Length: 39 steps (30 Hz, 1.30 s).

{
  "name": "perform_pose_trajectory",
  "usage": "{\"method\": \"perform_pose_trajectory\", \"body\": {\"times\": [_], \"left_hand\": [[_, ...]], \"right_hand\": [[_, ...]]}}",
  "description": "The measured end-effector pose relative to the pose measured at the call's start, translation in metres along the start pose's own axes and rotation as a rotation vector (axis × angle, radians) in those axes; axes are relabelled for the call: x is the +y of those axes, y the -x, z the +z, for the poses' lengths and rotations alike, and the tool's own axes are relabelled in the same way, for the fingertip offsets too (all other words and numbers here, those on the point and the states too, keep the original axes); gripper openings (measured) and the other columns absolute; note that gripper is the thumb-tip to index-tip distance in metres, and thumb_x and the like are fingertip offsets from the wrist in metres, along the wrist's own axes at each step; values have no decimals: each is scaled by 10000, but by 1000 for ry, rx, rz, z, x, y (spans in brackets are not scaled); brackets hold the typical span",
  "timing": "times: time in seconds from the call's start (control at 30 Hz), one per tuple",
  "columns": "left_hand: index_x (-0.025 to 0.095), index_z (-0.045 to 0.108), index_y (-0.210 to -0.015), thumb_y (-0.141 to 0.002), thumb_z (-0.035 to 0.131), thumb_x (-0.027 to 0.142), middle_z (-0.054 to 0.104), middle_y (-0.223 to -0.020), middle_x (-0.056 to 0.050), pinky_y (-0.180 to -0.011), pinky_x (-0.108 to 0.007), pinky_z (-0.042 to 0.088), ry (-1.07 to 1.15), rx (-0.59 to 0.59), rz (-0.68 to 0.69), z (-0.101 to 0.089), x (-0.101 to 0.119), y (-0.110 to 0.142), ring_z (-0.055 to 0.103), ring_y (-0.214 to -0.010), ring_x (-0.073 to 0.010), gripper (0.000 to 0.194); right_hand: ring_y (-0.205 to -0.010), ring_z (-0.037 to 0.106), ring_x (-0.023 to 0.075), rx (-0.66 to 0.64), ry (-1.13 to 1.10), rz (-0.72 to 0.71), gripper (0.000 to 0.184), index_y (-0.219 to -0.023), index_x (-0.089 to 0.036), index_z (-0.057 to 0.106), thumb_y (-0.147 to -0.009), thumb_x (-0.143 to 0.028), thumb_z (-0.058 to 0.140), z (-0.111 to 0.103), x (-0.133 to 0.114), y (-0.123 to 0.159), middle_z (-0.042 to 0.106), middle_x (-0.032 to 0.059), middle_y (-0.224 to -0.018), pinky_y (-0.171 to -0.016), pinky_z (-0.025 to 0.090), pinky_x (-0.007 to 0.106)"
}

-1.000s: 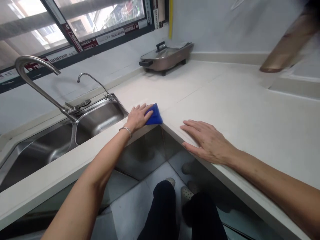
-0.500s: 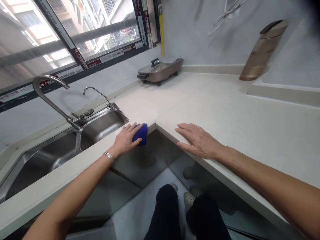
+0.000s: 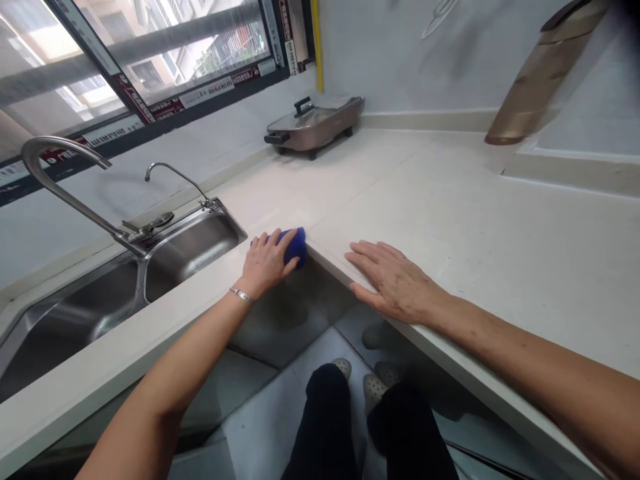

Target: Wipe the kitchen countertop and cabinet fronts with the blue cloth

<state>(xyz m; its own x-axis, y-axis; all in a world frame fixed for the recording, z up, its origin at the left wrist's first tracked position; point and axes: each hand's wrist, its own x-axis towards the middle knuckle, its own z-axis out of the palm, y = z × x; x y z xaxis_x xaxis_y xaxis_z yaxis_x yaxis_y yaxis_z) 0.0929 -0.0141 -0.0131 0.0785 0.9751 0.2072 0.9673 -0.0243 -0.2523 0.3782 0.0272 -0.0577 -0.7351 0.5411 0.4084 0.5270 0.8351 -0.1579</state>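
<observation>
A dark blue cloth lies over the front edge of the white countertop, close to its inner corner. My left hand presses on the cloth from above, fingers over it and thumb down along the front edge; part of the cloth is hidden under the fingers. On the right-hand stretch of counter, my right hand lies flat near the edge. Its fingers are stretched out and hold nothing.
To the left is a double steel sink with a large faucet and a smaller thin tap. An electric pan with a glass lid stands at the back corner. A brown bottle-shaped object is at the right wall.
My left hand has slid the cloth a little right and away from me, to the counter's inner corner. The view has shifted slightly; my right hand stays resting on the counter.
</observation>
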Motion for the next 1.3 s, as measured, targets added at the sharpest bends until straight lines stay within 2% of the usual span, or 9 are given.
{"method": "perform_pose_trajectory", "body": {"times": [0.2,0.47,0.63,0.73,0.83,0.97,1.1,1.3], "left_hand": [[305,413,-1554,-973,510,475,547,-1486,-88,-1104,-520,435,32,6,14,2,8,-18,527,-1269,-345,613],[353,492,-1489,-1008,434,428,578,-1485,-3,-1131,-465,441,142,41,-6,-4,7,-7,557,-1277,-277,490],[368,524,-1461,-1008,396,495,656,-1384,-4,-1037,-450,519,226,22,-78,-11,-10,12,608,-1217,-271,487],[341,495,-1497,-1018,325,560,640,-1420,-18,-1080,-437,507,276,-14,-127,-12,-25,12,606,-1253,-255,554],[299,492,-1510,-1022,275,580,591,-1489,-31,-1176,-431,437,299,-54,-150,-6,-35,-5,554,-1342,-244,603],[294,441,-1550,-1018,252,587,492,-1581,-59,-1234,-537,336,270,-95,-200,5,-32,-41,447,-1447,-301,637],[282,386,-1590,-1015,213,587,458,-1594,-107,-1207,-597,326,229,-99,-244,11,-17,-73,440,-1434,-370,673],[235,348,-1609,-1012,212,568,462,-1565,-172,-1183,-656,297,213,-90,-276,13,16,-111,424,-1421,-430,696]], "right_hand": [[-1468,446,333,-12,-10,10,504,-1422,-180,540,-986,-428,486,-1,-1,-2,513,159,-1550,-1235,364,564],[-1463,460,321,-23,-39,-9,498,-1408,-178,581,-1002,-452,489,-8,4,4,555,148,-1521,-1238,377,540],[-1443,484,329,12,-58,-19,486,-1398,-199,592,-1001,-454,476,-6,4,5,568,146,-1506,-1224,394,565],[-1424,501,332,33,-49,-14,469,-1381,-186,591,-997,-425,466,-4,1,4,569,161,-1498,-1218,391,573],[-1378,536,344,62,-41,1,408,-1306,-182,618,-973,-382,492,-4,-4,2,607,169,-1440,-1198,404,573],[-1297,581,356,97,-46,11,331,-1201,-182,643,-927,-339,543,-7,-9,-1,650,169,-1337,-1147,440,553],[-1231,602,351,130,-47,17,293,-1141,-175,645,-903,-316,548,-9,-11,-3,649,173,-1303,-1077,476,535],[-1176,601,345,135,-70,19,236,-1064,-169,643,-876,-283,556,-15,-15,-5,658,176,-1239,-1031,470,512]]}}
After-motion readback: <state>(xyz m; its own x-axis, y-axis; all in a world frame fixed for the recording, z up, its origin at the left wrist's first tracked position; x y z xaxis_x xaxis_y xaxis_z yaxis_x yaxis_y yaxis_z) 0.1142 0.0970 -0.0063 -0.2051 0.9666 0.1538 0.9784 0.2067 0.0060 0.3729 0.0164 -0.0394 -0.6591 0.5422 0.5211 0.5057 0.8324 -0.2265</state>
